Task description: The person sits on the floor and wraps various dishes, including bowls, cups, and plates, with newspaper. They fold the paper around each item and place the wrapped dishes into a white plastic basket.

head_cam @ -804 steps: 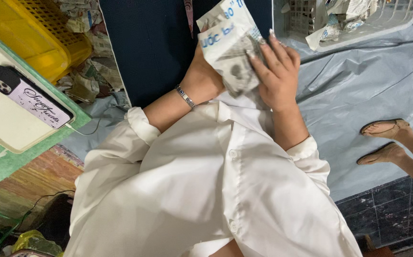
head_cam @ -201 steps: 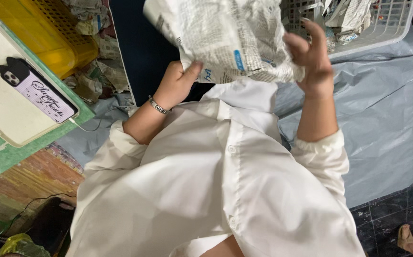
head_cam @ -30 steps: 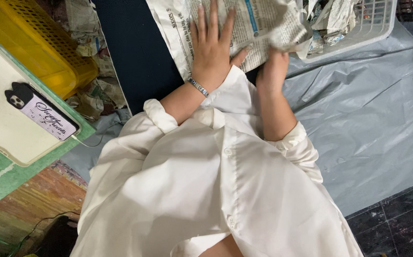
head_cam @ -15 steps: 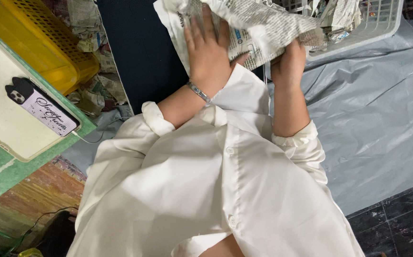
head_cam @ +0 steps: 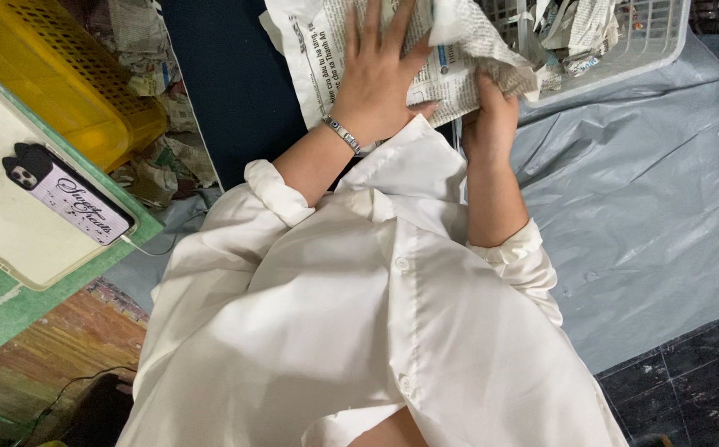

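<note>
Head view shows the left hand (head_cam: 378, 79) lying flat with fingers spread on a newspaper (head_cam: 326, 58) over a dark blue cloth (head_cam: 235, 91). The right hand (head_cam: 488, 120) seems to squeeze the paper's crumpled edge, just beside a white basket (head_cam: 624, 62) of paper scraps.

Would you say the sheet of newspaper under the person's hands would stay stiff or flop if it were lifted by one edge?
The newspaper sheet would probably flop: it is thin and already creased where the right hand bunches it. It looks light, so a push would likely crumple it rather than slide it. The left hand lies flat on it, which suggests it tends to spring up.
</note>
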